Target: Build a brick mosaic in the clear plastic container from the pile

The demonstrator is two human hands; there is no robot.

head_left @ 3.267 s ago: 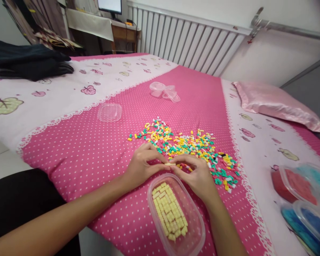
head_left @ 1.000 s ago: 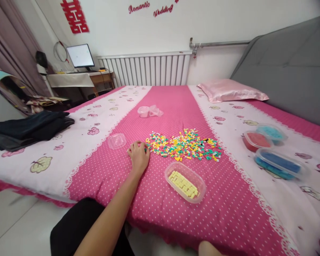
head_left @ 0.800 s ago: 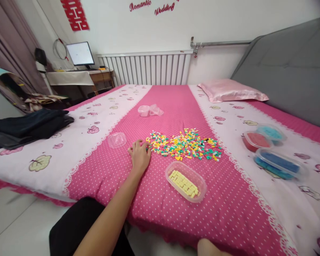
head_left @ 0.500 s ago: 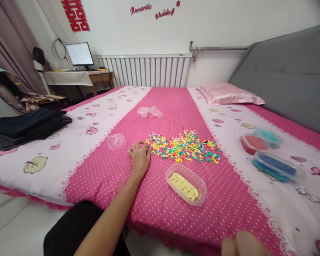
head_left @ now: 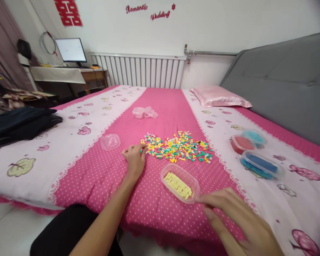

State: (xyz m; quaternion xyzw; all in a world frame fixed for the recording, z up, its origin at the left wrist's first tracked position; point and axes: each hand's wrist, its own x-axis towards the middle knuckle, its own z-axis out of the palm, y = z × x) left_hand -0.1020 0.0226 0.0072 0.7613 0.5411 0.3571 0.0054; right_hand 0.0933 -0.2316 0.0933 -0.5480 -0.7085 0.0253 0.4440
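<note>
My left hand (head_left: 134, 161) rests on the bed at the left edge of a scattered pile of small coloured toy blocks (head_left: 180, 146). Its thumb and index finger are drawn together at the outermost blocks; whatever sits between the tips is too small to make out. In front of the pile stands an oval clear plastic container (head_left: 196, 183) with pale yellow blocks (head_left: 178, 185) laid in it in rows. My right hand (head_left: 240, 220), slightly blurred, reaches in from the lower right. Its index fingertip is at the container's right end, thumb held apart, and nothing shows between them.
To the right sit containers with red (head_left: 242, 144), light blue (head_left: 254, 137) and dark blue (head_left: 261, 163) contents. A clear lid (head_left: 110, 142) lies left of my left hand. More clear containers (head_left: 138, 112) stand farther back. Dark folded clothes (head_left: 21, 124) lie at the left, a pink pillow (head_left: 220, 96) behind.
My right hand has come up from the bottom edge to the oval container's right end. My left hand stays by the pile, its thumb and index closer together. The view has shifted slightly right.
</note>
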